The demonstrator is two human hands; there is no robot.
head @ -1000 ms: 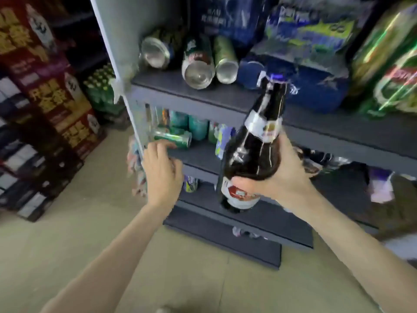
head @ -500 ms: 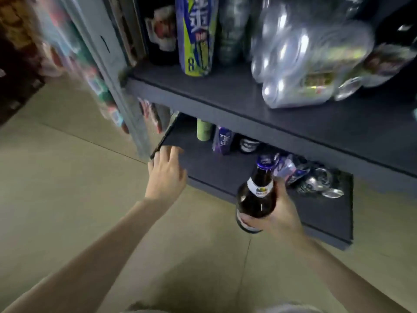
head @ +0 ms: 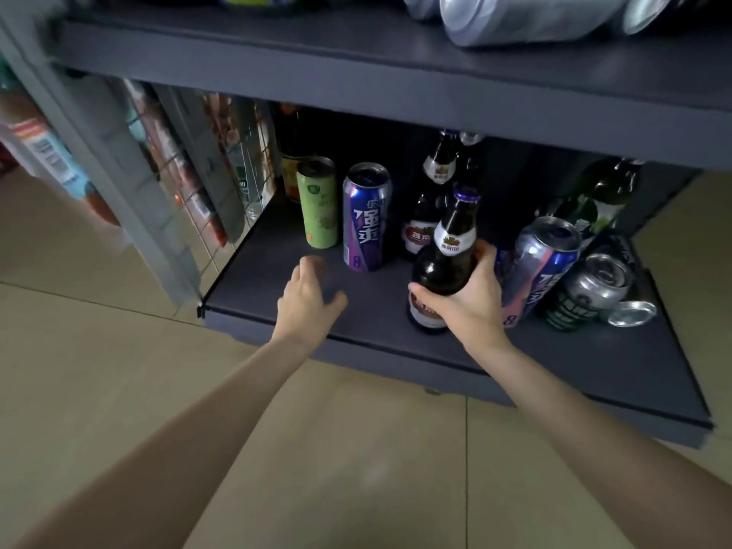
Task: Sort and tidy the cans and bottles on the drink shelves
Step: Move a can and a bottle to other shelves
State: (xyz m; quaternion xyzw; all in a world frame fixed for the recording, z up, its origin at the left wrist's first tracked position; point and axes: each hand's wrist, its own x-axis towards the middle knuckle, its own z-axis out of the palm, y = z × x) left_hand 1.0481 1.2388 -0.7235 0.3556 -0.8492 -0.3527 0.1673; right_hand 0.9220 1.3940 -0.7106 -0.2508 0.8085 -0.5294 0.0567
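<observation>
My right hand (head: 471, 295) grips a dark brown beer bottle (head: 449, 255) with a purple cap, upright, its base at the bottom shelf (head: 277, 287). My left hand (head: 309, 299) hovers open over the shelf's bare left front, holding nothing. Behind it stand a green can (head: 318, 202) and a purple can (head: 365, 217). Two more brown bottles (head: 426, 215) stand behind the held one. To the right a blue and pink can (head: 542, 263) leans, and a dark can (head: 586, 295) lies on its side.
A green bottle (head: 594, 200) lies at the back right. The upper shelf (head: 396, 73) overhangs closely, with silver cans (head: 527, 17) on it. A wire mesh side panel (head: 190, 180) closes the left end. Tiled floor (head: 119, 370) spreads below.
The view dropped from the upper shelves to the bottom shelf. My right hand brought the bottle down and forward to the shelf; my left hand moved in over the shelf.
</observation>
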